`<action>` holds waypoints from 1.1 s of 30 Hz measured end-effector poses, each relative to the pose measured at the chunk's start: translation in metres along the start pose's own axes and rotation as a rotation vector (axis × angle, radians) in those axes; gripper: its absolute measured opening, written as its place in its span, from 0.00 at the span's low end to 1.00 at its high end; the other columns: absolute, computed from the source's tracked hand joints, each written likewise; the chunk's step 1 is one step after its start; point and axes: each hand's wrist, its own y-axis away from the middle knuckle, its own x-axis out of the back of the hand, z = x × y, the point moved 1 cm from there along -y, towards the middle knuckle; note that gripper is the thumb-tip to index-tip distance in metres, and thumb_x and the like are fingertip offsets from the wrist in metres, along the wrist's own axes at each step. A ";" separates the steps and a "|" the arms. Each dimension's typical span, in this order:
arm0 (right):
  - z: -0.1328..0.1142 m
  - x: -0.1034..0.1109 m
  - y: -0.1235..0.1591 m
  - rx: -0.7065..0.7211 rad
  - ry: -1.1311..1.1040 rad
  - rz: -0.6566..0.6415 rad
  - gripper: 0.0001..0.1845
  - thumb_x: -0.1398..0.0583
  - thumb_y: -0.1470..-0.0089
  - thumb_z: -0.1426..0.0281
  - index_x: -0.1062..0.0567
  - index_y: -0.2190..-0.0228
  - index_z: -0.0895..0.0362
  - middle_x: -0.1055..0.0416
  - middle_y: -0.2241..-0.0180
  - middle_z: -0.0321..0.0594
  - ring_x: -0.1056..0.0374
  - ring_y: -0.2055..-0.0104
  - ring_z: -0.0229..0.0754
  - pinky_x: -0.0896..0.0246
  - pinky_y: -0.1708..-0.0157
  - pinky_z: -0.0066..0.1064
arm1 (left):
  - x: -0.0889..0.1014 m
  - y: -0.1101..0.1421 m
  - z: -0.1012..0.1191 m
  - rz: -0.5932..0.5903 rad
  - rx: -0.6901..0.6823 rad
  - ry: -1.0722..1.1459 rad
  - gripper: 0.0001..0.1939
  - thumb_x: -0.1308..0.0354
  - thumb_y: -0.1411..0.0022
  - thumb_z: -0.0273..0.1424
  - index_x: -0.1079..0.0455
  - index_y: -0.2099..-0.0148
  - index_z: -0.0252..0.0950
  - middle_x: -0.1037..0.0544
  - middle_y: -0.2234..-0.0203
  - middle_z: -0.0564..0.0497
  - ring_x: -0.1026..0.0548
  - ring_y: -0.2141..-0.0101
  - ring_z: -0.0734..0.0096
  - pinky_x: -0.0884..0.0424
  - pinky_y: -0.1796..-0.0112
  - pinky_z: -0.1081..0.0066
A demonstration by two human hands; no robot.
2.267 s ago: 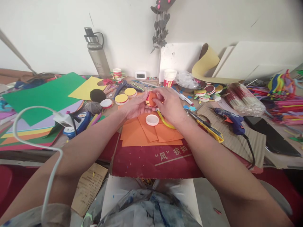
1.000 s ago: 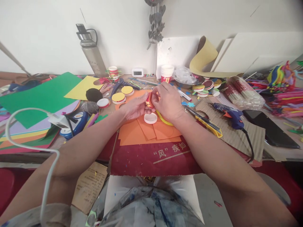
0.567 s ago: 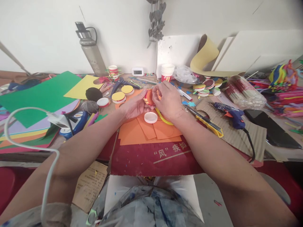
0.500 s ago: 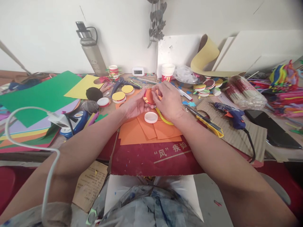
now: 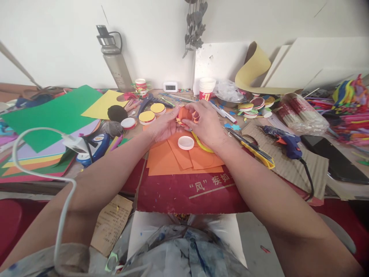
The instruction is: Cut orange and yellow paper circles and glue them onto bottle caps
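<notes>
Between my hands is a short cut paper cup piece with an orange paper disc on its face and a red and yellow side. My left hand grips its left side. My right hand is closed at the right side, thumb pressed on the orange face. Below them a white, shallow cup base lies on orange paper sheets. A yellow-handled tool, partly under my right hand, rests beside it. Two yellow-topped cup pieces stand left of my left hand.
A yellow utility knife and a blue glue gun lie at right on cardboard, near a black phone. Stacked paper cups and a bottle stand at the back. A white cable crosses my left arm.
My right fingers have shifted on the orange-faced cup piece, the thumb now lying lower across it. The whole view has moved slightly; both hands still hold the piece.
</notes>
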 end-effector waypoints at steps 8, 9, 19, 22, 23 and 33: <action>0.014 -0.001 -0.001 -0.094 -0.054 0.123 0.10 0.36 0.33 0.67 0.23 0.51 0.52 0.22 0.55 0.45 0.27 0.57 0.49 0.25 0.52 0.45 | 0.002 0.002 -0.001 0.014 -0.130 -0.086 0.20 0.22 0.36 0.43 0.19 0.52 0.34 0.13 0.62 0.47 0.14 0.67 0.69 0.21 0.65 0.71; 0.015 -0.001 -0.001 -0.109 -0.046 0.123 0.09 0.35 0.34 0.67 0.23 0.52 0.52 0.22 0.56 0.44 0.27 0.57 0.49 0.26 0.52 0.46 | 0.002 0.002 -0.001 0.022 -0.159 -0.118 0.19 0.21 0.37 0.41 0.20 0.53 0.34 0.13 0.62 0.48 0.14 0.67 0.70 0.22 0.65 0.72; 0.009 -0.004 -0.001 -0.256 -0.142 0.076 0.03 0.37 0.42 0.72 0.22 0.65 0.53 0.22 0.69 0.38 0.27 0.66 0.45 0.30 0.61 0.39 | -0.005 0.002 0.002 0.130 -0.315 -0.457 0.08 0.28 0.37 0.31 0.24 0.63 0.35 0.20 0.70 0.52 0.22 0.68 0.71 0.26 0.67 0.74; 0.011 -0.005 -0.001 -0.309 -0.194 0.096 0.03 0.37 0.43 0.73 0.23 0.67 0.53 0.22 0.70 0.37 0.28 0.67 0.44 0.31 0.64 0.38 | -0.004 0.002 0.001 0.181 -0.305 -0.427 0.09 0.28 0.35 0.33 0.24 0.62 0.35 0.19 0.69 0.51 0.22 0.68 0.71 0.26 0.67 0.72; 0.011 -0.006 -0.002 -0.328 -0.209 0.097 0.03 0.36 0.43 0.73 0.23 0.67 0.53 0.22 0.70 0.37 0.28 0.67 0.44 0.31 0.64 0.37 | -0.003 0.002 0.001 0.201 -0.298 -0.425 0.09 0.28 0.34 0.33 0.24 0.62 0.35 0.19 0.69 0.51 0.23 0.69 0.71 0.26 0.68 0.72; 0.016 -0.008 -0.005 -0.498 -0.584 0.014 0.11 0.31 0.43 0.70 0.27 0.61 0.51 0.26 0.73 0.29 0.29 0.74 0.38 0.32 0.73 0.31 | 0.000 0.001 0.000 0.106 -0.189 -0.108 0.25 0.32 0.29 0.55 0.23 0.55 0.35 0.15 0.65 0.47 0.17 0.65 0.66 0.24 0.66 0.72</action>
